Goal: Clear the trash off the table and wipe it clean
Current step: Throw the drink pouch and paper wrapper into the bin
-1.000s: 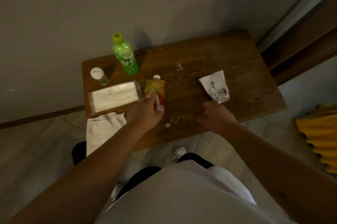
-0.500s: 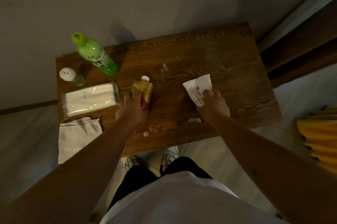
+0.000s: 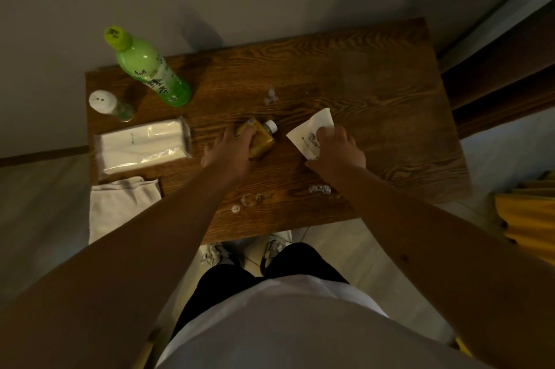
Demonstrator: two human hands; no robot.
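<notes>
A small wooden table (image 3: 375, 92) stands against the wall. My left hand (image 3: 228, 152) is closed around a yellow drink pouch (image 3: 261, 140) with a white cap, which lies near the table's middle. My right hand (image 3: 336, 149) grips a flattened white paper cup (image 3: 309, 131) just right of the pouch. Small crumpled clear scraps lie on the wood: one behind the pouch (image 3: 271, 96), a few near the front edge (image 3: 250, 199) and one below my right wrist (image 3: 319, 189).
A green bottle (image 3: 150, 68) and a small white-capped jar (image 3: 109, 104) stand at the back left. A tissue pack (image 3: 141, 146) lies at the left, with a white cloth (image 3: 120, 206) hanging over the front left corner. Yellow fabric (image 3: 528, 221) is at right.
My right hand moved from the front edge up to the paper cup and took hold of it. My left hand stayed on the pouch, which now lies tilted to the right.
</notes>
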